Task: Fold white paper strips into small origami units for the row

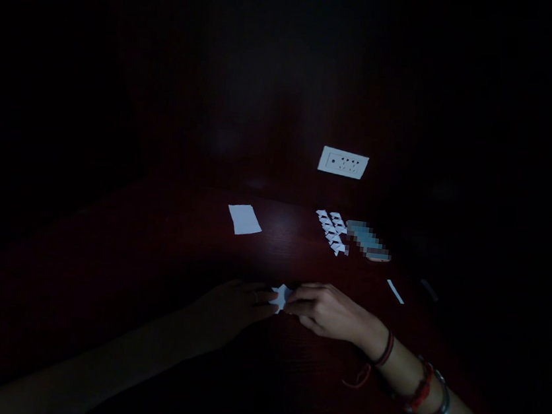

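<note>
A small white piece of paper (282,295) with pointed corners lies at the table between my hands. My left hand (245,302), in deep shadow and with a ring on one finger, has its fingertips on the paper's left side. From the right, my right hand (323,310) grips the opposite side with its fingers together. Its fingertips hide part of that edge. Farther off, several small folded paper pieces (331,232) lie in two slanting rows, and a small stack of white paper sheets (244,220) rests to their left.
A phone (369,241), blurred out, lies beside the folded pieces. Nearer the right are a white paper strip (394,291) and a dimmer strip (428,290). A socket panel (343,163) is on the back wall. The dark red table (179,222) fades into darkness at both sides.
</note>
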Demonstrator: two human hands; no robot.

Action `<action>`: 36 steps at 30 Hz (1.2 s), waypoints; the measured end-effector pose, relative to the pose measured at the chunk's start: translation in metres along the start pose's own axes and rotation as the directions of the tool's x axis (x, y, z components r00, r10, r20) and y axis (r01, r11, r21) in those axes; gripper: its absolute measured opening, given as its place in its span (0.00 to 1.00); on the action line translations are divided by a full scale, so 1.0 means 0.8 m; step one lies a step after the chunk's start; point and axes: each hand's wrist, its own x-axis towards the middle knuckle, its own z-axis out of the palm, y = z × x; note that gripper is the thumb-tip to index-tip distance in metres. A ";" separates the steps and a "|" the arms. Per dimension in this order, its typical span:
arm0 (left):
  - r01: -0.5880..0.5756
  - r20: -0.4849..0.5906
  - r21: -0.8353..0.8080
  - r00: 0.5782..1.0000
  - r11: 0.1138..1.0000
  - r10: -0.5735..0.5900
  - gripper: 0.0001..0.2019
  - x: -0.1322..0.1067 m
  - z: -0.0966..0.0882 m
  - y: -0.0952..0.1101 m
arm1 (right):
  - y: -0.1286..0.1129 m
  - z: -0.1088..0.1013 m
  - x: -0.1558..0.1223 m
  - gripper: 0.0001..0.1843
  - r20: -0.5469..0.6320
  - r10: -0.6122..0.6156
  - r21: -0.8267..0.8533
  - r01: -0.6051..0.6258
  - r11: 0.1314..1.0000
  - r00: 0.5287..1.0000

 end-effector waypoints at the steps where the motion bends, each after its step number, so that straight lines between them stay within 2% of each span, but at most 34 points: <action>1: 0.009 0.005 0.003 1.000 1.000 -0.009 0.24 0.000 -0.001 0.001 | 0.000 0.000 -0.001 0.15 -0.001 0.001 0.011 -0.001 1.000 1.000; 8: 0.046 0.034 0.023 0.998 0.999 -0.047 0.24 -0.002 0.000 0.001 | 0.001 -0.002 -0.005 0.15 -0.019 -0.011 0.086 0.012 0.996 1.000; 14: 0.008 -0.006 0.004 1.000 1.000 -0.008 0.24 -0.006 0.002 0.000 | 0.009 0.002 -0.007 0.14 -0.056 0.057 0.177 -0.046 0.983 0.997; 19: -0.040 -0.038 -0.019 0.998 0.999 0.040 0.21 -0.003 -0.002 0.001 | 0.006 0.001 -0.004 0.17 -0.117 0.090 0.157 -0.071 0.985 0.989; 22: -0.059 -0.042 -0.029 0.997 0.998 0.058 0.21 0.000 -0.004 -0.002 | 0.001 0.000 -0.001 0.16 -0.093 0.068 0.133 -0.055 0.990 0.993; 27: -0.047 -0.041 -0.016 0.998 0.999 0.046 0.23 0.002 -0.004 -0.008 | 0.001 0.005 0.000 0.15 -0.063 0.098 0.187 -0.084 0.979 0.993; 36: -0.069 -0.052 -0.038 0.996 0.997 0.067 0.24 0.000 0.011 -0.020 | 0.002 0.008 0.000 0.16 -0.065 0.138 0.194 -0.124 0.973 0.988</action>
